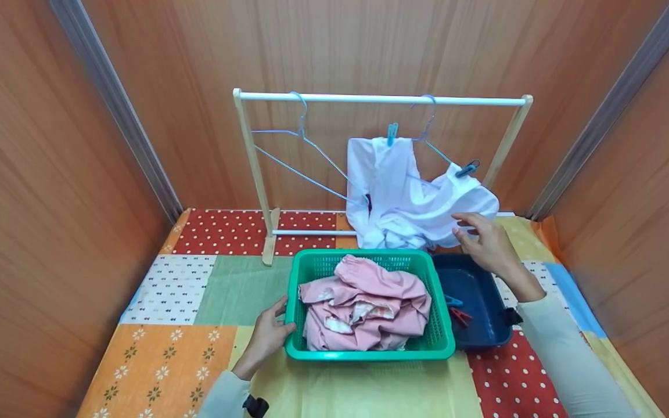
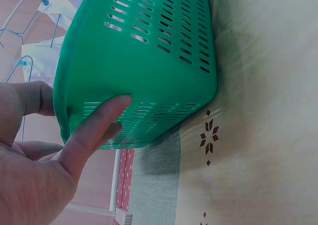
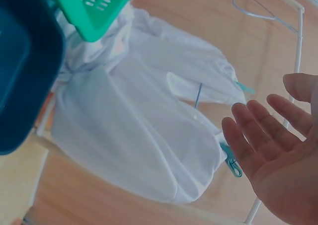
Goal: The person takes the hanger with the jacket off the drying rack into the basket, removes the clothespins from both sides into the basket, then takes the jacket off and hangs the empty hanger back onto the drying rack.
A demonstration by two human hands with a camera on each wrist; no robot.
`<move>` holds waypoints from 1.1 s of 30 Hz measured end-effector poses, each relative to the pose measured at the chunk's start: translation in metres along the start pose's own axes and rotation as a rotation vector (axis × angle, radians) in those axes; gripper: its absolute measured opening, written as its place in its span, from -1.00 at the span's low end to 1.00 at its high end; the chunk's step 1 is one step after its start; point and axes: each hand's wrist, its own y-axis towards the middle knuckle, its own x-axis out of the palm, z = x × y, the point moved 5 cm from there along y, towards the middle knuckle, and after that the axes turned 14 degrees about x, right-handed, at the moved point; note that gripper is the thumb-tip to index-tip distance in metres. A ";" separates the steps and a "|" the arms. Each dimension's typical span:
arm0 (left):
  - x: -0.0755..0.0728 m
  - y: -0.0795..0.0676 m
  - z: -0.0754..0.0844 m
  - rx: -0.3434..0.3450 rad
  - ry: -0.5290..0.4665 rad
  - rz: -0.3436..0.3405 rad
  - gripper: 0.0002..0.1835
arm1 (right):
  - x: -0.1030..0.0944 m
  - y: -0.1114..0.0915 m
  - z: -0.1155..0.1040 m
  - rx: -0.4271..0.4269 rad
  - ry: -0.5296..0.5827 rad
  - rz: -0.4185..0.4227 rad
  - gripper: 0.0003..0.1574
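A green plastic basket (image 1: 369,355) with slotted walls holds a crumpled pink cloth garment (image 1: 363,313) with white printed patches. My left hand (image 1: 270,331) grips its left side, the thumb at the rim and the fingers (image 2: 97,123) against the outer wall. A white garment (image 1: 404,197), perhaps a shirt or trousers, hangs from a blue hanger, with a light blue clothespin (image 1: 392,134) and a dark teal one (image 1: 468,169) on it. My right hand (image 1: 488,247), fingers loosely bent and holding nothing, is in front of the garment's lower right part.
A white-barred drying rack (image 1: 334,97) with wooden legs stands behind; an empty blue hanger (image 1: 323,151) hangs at its left. Right of the basket sits a navy tray (image 1: 485,313) with blue and red clothespins (image 1: 459,316). Wooden panels enclose the patchwork-covered table (image 1: 177,360).
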 end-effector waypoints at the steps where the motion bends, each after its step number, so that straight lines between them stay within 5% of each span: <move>1: 0.000 0.001 0.000 0.000 0.000 0.002 -0.29 | -0.002 0.001 0.001 0.007 -0.001 0.014 -0.57; 14: -0.001 0.003 -0.004 -0.048 0.039 0.011 -0.26 | -0.032 0.041 0.024 0.019 -0.059 0.401 -0.69; 33: -0.001 0.001 -0.006 -0.055 0.035 0.014 -0.26 | -0.025 0.090 0.047 0.306 -0.037 0.188 -0.40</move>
